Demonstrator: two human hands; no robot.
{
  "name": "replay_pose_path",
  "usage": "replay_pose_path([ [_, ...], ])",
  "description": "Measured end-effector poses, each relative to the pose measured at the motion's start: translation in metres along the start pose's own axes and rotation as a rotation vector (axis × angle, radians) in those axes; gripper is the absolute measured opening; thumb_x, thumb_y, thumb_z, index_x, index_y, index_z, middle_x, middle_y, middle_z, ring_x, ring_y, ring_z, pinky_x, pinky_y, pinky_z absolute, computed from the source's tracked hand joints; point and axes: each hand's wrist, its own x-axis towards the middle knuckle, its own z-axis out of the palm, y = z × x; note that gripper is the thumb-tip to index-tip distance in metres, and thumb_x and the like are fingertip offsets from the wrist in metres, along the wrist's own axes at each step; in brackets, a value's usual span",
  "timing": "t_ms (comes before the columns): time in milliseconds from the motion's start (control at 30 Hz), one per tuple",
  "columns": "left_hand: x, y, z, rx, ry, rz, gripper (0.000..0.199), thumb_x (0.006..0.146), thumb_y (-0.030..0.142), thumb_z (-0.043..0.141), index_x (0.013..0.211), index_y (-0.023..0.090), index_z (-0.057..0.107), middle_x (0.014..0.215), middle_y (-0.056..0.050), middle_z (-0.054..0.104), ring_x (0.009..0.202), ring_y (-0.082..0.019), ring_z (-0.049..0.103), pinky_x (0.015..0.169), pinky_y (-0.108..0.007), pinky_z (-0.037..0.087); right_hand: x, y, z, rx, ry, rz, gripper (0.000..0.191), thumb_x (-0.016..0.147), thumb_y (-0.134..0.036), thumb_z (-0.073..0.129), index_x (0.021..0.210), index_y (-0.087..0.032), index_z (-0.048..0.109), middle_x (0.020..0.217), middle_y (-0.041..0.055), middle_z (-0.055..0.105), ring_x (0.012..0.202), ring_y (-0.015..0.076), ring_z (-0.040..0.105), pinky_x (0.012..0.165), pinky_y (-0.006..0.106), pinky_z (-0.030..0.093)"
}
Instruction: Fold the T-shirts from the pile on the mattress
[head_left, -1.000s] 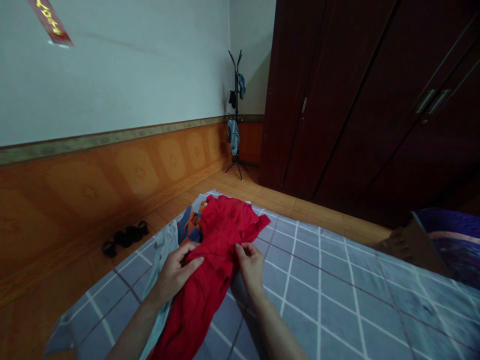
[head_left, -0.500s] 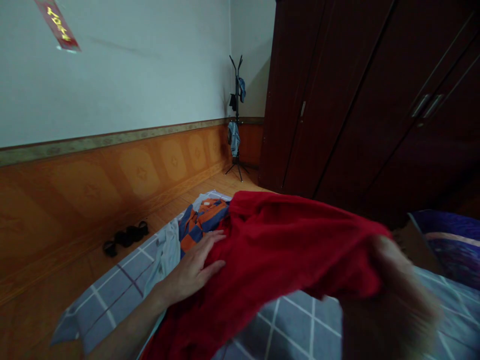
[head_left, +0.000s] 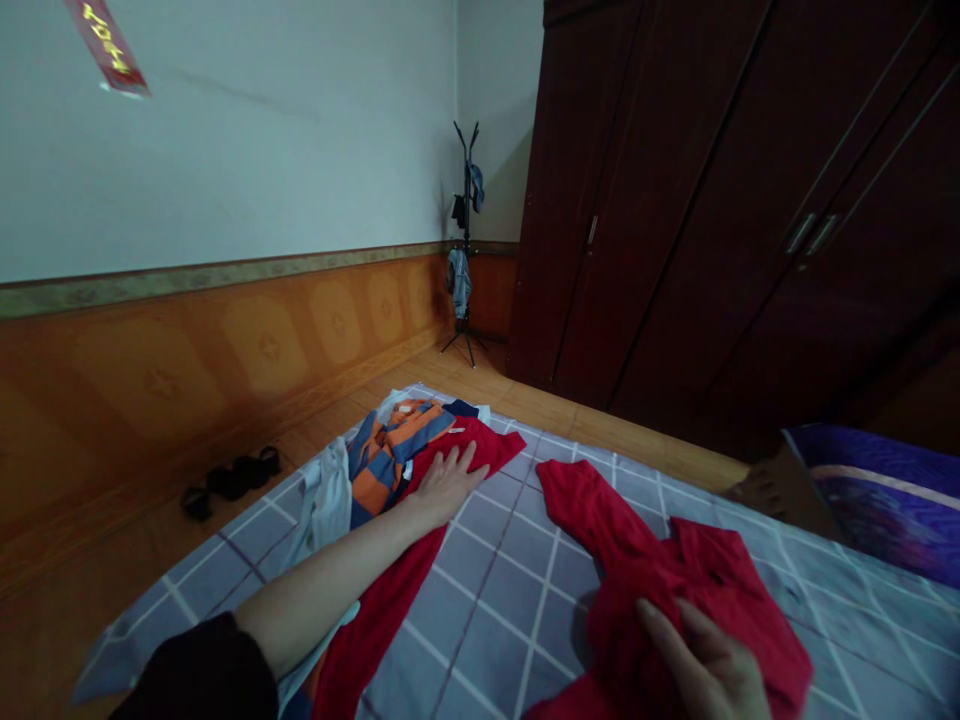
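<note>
1. We see dim, cool light, brightest on the pale wall (head_left: 262, 130).
2. The wardrobe (head_left: 675, 210) sinks nearly to black; its handles (head_left: 800, 233) glint faintly.
3. Soft shadow gathers left of the rightmost red garment (head_left: 630, 585).
4. We find wide-angle slant toward the edges, and smeared lettering on the banner (head_left: 109, 48).

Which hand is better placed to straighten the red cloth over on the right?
Probably the right hand: it pinches that red cloth between thumb and fingers. The left hand lies spread on another red stretch, beside the orange-and-blue garment.
</note>
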Motion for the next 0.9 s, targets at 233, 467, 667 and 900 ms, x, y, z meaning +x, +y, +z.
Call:
replay_pose_path([
  [233,0.008,-0.084,-0.07,-0.042,0.256,-0.141,0.065,0.077,-0.003,0.037,0.139,0.016,0.04,0.144,-0.011,0.038,0.133,-0.024,0.035,0.11,-0.038,0.029,-0.003,0.052,0.006,-0.042,-0.085,0.107,0.042,0.059,-0.057,0.07,0.074,-0.018,0.069,0.07,0.0044,0.068,0.069,0.0239,0.063,0.059,0.027,0.051],
  [467,-0.03,-0.146,-0.043,-0.067,0.056,-0.253,0.062,0.078,0.013,0.046,0.14,0.018,0.039,0.144,-0.011,0.04,0.13,-0.028,0.039,0.105,-0.043,0.031,-0.002,0.056,0.003,-0.113,-0.086,0.057,0.04,0.065,-0.056,0.067,0.076,-0.018,0.068,0.073,0.0049,0.066,0.071,0.0238,0.059,0.06,0.028,0.047],
  [667,-0.032,-0.137,-0.035,-0.002,0.065,-0.214,0.067,0.073,0.009,0.045,0.14,0.014,0.039,0.15,-0.014,0.029,0.134,-0.029,0.032,0.107,-0.043,0.029,-0.007,0.046,0.008,-0.117,-0.075,-0.006,0.035,0.067,-0.053,0.065,0.065,-0.018,0.062,0.062,0.001,0.057,0.057,0.0169,0.05,0.051,0.025,0.039],
  [900,-0.066,-0.084,-0.047,0.037,0.03,-0.098,0.09,0.066,0.048,0.067,0.144,0.022,0.031,0.154,-0.014,0.015,0.14,-0.038,0.008,0.11,-0.057,0.011,-0.01,0.043,0.009,-0.046,-0.086,-0.019,0.035,0.07,-0.051,0.066,0.061,-0.018,0.056,0.057,-0.0016,0.048,0.052,0.0135,0.042,0.047,0.024,0.034],
])
